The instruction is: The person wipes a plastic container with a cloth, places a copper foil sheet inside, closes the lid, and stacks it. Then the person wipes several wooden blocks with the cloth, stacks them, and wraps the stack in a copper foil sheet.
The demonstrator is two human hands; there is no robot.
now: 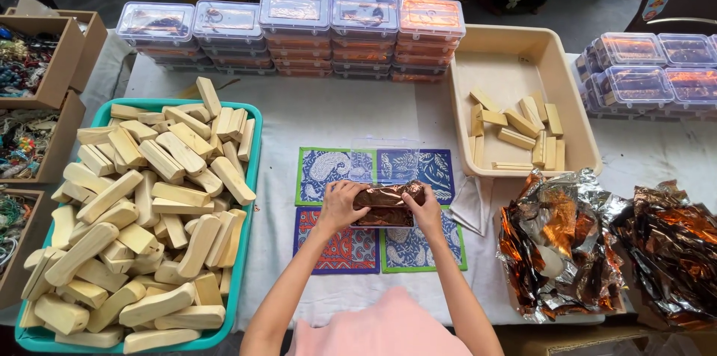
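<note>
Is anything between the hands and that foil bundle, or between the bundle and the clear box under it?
Nothing visible. The left hand and right hand already grip the ends of the foil bundle, which sits right over the open clear box with foil inside. The raised lid stands behind, out of the way.

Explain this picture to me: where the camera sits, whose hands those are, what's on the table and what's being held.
The single view comes from a camera on a person's head, looking down at their own bare hands. The left hand and right hand both grip a foil packet over a clear box resting on patterned mats. To the left sits a teal tray heaped with wood blocks; to the right, a beige tray with fewer blocks, and crumpled foil. Stacked lidded boxes line the far edge.
</note>
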